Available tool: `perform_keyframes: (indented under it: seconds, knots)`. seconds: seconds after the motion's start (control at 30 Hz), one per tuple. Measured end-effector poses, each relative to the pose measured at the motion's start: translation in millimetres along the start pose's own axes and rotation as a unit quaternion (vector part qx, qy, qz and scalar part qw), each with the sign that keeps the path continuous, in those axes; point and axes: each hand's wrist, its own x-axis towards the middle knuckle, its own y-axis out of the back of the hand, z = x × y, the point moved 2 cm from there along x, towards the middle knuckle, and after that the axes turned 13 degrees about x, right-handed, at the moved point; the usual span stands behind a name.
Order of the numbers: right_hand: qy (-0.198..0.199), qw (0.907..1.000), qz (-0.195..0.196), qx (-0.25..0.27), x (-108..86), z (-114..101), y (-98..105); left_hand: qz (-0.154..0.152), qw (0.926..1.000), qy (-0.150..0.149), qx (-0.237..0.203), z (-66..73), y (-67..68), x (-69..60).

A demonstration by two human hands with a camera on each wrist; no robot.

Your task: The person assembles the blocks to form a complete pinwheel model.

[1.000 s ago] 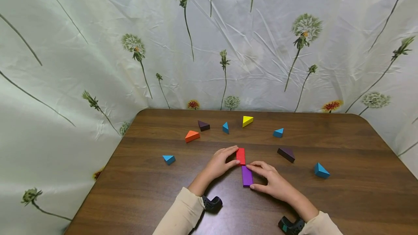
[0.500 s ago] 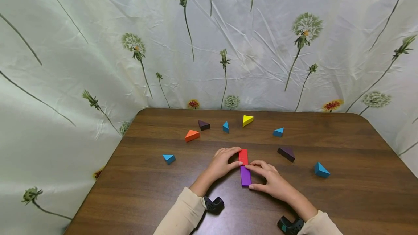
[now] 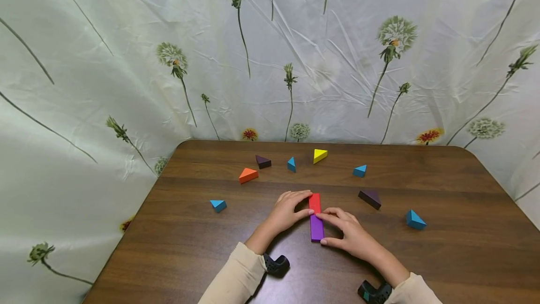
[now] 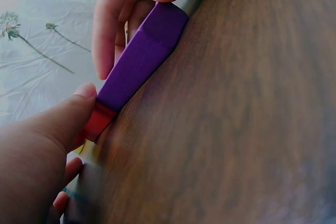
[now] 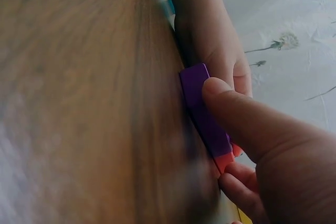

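Observation:
In the head view, a red block (image 3: pixel 314 203) and a purple block (image 3: pixel 317 228) lie end to end on the brown table, forming one straight bar. My left hand (image 3: pixel 287 211) holds the red block from its left side, index finger at the far corner and thumb near the joint. From the right, my right hand (image 3: pixel 348 233) holds the purple block, its index finger by the joint and its thumb at the near corner. The left wrist view shows the purple block (image 4: pixel 136 64) touching the red one (image 4: pixel 98 121). The fingers partly cover both blocks' sides.
Blue triangular blocks (image 3: pixel 415 220) lie scattered at left, right and back. Two dark blocks (image 3: pixel 370 199), an orange block (image 3: pixel 248 176) and a yellow block (image 3: pixel 319 155) also lie on the table (image 3: pixel 177 247). A flowered curtain (image 3: pixel 270 50) hangs behind its far edge.
The red block has moved slightly right with my left hand, and the purple block slightly left with my right hand. Their sides now line up more closely.

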Motion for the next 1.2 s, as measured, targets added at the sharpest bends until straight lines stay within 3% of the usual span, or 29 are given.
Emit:
perform_keyframes:
  seconds: [0.6, 0.9, 1.2]
  knots:
    - [-0.031, 0.9994, 0.008, 0.01, -2.5, -1, 0, 0.014, 0.9989, 0.002, -0.045, 3.6, 2.1, -9.0]
    - [-0.028, 0.9994, 0.015, 0.012, -1.5, -2, 0, 0.012, 0.9996, -0.023, -0.013, 8.4, 3.7, -17.8]
    - [-0.042, 0.9989, 0.012, 0.018, -1.0, -2, 0, 0.001, 0.9996, -0.027, 0.004, 9.5, 5.0, -19.2]
